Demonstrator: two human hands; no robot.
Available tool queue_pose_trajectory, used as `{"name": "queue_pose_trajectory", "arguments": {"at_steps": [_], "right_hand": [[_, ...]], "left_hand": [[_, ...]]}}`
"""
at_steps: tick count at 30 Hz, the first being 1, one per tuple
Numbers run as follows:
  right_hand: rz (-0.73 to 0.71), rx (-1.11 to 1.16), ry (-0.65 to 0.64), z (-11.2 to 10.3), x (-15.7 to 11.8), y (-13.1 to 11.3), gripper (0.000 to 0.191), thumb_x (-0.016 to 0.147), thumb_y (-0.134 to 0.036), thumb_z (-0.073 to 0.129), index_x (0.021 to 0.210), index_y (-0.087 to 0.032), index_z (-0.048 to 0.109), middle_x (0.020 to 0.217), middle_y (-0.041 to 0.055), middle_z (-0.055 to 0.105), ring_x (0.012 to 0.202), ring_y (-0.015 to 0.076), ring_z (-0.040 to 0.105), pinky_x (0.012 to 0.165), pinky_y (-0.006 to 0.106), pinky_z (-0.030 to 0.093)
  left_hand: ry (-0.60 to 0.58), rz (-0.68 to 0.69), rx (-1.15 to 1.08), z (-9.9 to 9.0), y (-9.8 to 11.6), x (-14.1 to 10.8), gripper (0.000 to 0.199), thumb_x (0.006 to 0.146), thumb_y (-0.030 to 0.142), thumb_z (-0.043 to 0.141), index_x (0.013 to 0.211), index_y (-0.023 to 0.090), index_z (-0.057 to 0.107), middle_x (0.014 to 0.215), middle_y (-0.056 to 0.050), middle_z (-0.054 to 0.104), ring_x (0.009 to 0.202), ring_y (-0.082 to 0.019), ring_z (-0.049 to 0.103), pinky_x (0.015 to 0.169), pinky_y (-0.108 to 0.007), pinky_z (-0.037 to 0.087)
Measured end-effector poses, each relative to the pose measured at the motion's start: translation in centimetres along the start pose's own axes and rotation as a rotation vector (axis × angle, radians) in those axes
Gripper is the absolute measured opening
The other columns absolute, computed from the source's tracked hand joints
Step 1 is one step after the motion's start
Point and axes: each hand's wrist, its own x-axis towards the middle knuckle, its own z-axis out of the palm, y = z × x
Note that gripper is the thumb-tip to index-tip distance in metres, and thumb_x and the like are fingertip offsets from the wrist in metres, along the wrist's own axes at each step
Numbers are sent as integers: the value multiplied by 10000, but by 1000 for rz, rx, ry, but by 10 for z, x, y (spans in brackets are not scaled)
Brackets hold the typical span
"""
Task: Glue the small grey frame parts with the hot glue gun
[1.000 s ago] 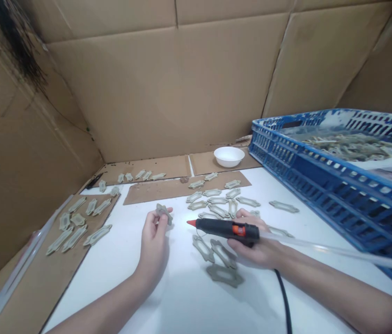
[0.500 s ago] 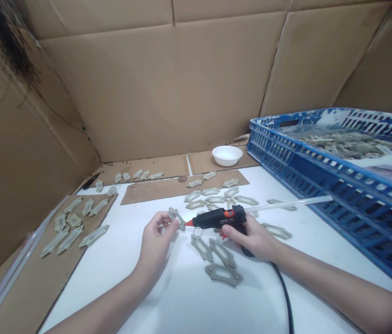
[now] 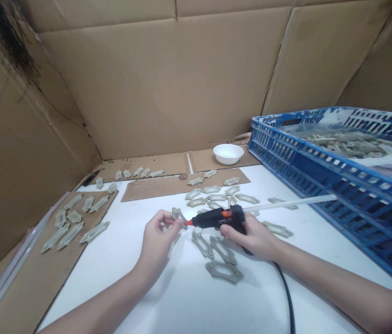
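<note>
My left hand [image 3: 163,234] pinches a small grey-green label-holder-shaped frame [image 3: 178,214] between thumb and fingers, raised above the white tabletop. A black hot glue gun [image 3: 213,218] is gripped by my right hand [image 3: 253,236]. Its red nozzle points left and meets or nearly meets the held frame's edge; exact contact I cannot tell. From the gun's rear sticks a long clear glue stick [image 3: 293,202]. Below the gun lie several loose frames [image 3: 223,271] of the same shape. More frames [image 3: 216,197] are spread on the table behind it.
On the right stands a blue plastic crate [image 3: 307,171] with many similar pieces in it. A white bowl [image 3: 228,154] sits at the back. Cardboard sheets [image 3: 77,264] at the left and rear carry several frames. A black cable [image 3: 288,292] runs to the front edge.
The held frame and the glue gun keep nearly the same positions, nozzle at the frame's edge. The whole view has shifted slightly.
</note>
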Motion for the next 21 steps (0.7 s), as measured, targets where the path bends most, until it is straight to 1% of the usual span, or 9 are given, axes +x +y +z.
{"name": "queue_pose_trajectory", "arguments": {"at_steps": [4,6,9,13,17,21], "right_hand": [[-37,4,1,0,0,2,248,806,-354,440,704,-151,539,603,-5,511,564,119,459,522,219,376],[-48,-1,3,1,1,4,244,808,-354,437,702,-155,530,593,-9,502,548,114,449,511,216,369],[-32,-33,2,1,1,7,252,808,-361,432,679,-158,508,548,-19,458,515,107,415,480,213,349],[-18,-73,5,2,1,11,275,806,-383,429,693,-152,525,579,-4,475,550,120,440,493,219,359],[-19,-69,11,2,0,12,281,807,-389,427,698,-151,528,565,-9,472,531,115,438,481,216,359],[-3,-101,1,2,0,11,287,805,-387,419,672,-154,522,540,-13,460,506,111,418,458,217,341]], "left_hand": [[-13,-19,-26,0,-1,0,188,668,303,605,614,168,486,612,19,491,587,-111,434,552,-207,326],[-10,-23,-35,1,-2,0,203,662,316,611,611,168,483,604,21,483,571,-107,429,534,-204,321],[-6,-23,-30,0,-3,0,220,664,331,613,608,169,476,594,31,471,556,-100,418,528,-203,310],[-26,-39,-8,-1,-4,1,218,677,337,603,613,169,480,575,41,453,541,-92,396,531,-205,294],[-33,-29,-27,0,-4,0,215,675,321,602,608,169,465,588,34,453,557,-96,399,537,-205,295],[-43,-45,-50,0,-4,0,226,666,328,610,604,168,462,597,23,470,562,-105,414,538,-207,304]]}}
